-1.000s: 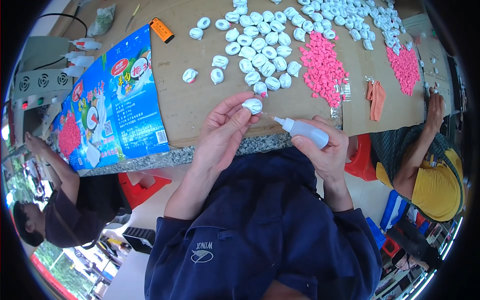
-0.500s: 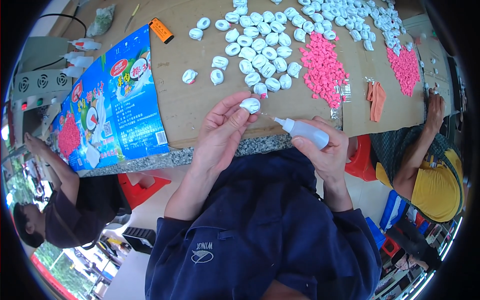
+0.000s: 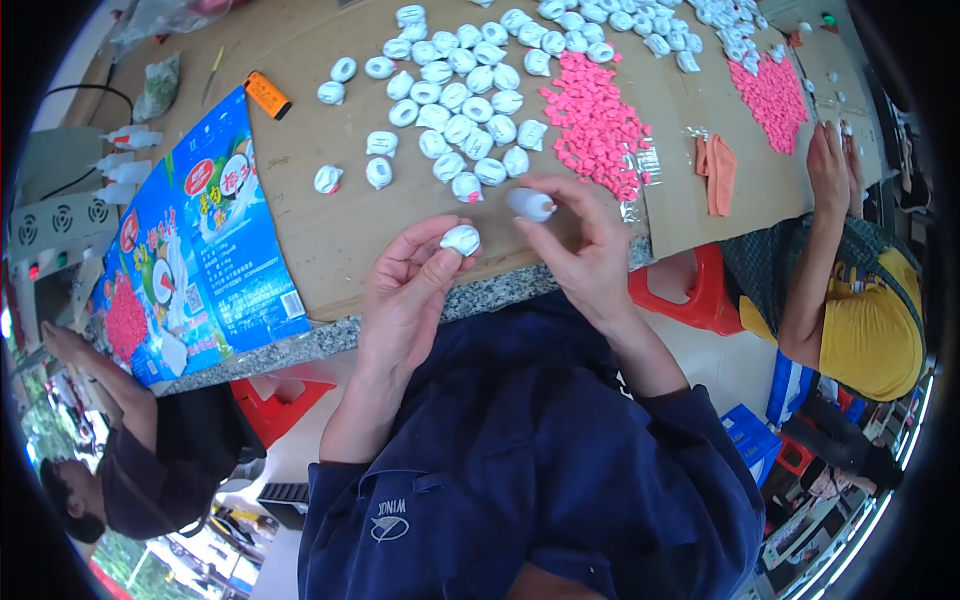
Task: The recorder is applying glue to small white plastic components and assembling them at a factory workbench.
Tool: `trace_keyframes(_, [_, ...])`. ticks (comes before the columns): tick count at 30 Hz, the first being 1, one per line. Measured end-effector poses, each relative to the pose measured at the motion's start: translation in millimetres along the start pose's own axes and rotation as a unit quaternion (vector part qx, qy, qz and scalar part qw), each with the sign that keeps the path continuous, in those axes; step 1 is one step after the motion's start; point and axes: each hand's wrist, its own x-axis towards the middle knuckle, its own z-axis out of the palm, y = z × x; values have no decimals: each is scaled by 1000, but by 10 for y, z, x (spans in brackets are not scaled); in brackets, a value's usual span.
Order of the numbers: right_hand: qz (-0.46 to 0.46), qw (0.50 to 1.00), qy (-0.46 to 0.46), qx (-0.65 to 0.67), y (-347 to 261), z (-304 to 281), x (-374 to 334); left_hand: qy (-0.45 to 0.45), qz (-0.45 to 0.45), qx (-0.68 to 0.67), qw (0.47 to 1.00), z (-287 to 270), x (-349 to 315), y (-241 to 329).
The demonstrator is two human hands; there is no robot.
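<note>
Between the thumb and fingers of my left hand (image 3: 408, 285) is a small white rounded piece (image 3: 461, 240) with dark marks. My right hand (image 3: 588, 240) grips a translucent white squeeze bottle (image 3: 528, 205) near the pink pieces. The bottle is foreshortened and slightly blurred, and its nozzle is hard to make out. Beyond my hands, many similar white pieces (image 3: 455, 97) lie in a loose group on the cardboard; one nearby (image 3: 467, 187) shows a pink bit at its edge. A heap of small pink pieces (image 3: 592, 130) lies to their right.
An orange cloth strip (image 3: 716, 172) and a second pink heap (image 3: 770, 103) lie rightward. On the left are a blue printed cardboard sheet (image 3: 215, 240), an orange-black box-like object (image 3: 268, 96) and several squeeze bottles (image 3: 125, 168). People work at both sides. The stone table edge (image 3: 480, 293) runs before me.
My right hand has swung the bottle up and away from the white piece, turning it. My left hand still holds the piece. The view has shifted, and the right-hand person's hands are now together.
</note>
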Motion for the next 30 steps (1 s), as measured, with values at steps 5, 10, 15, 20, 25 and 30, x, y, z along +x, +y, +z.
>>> trace_keyframes(5, [-31, 998, 47, -38, -138, -207, -20, 12, -16, 24, 1000, -17, 5, -55])
trace_keyframes(10, [-62, 959, 106, -257, -76, -484, 70, 3, -23, 24, 999, 26, 10, -67])
trace_keyframes(15, [-102, 934, 58, -337, 9, -427, 152, 3, -27, 36, 999, 53, 5, -92])
trace_keyframes(20, [48, 996, -35, -67, -326, -407, -59, -15, -31, 63, 997, 114, 17, -106])
trace_keyframes(25, [75, 992, -97, 12, -424, -242, -203, -18, -17, 113, 993, 141, -5, -178])
trace_keyframes(30, [144, 982, -122, 10, -468, -236, -185, -37, -27, 165, 985, 177, -22, -183])
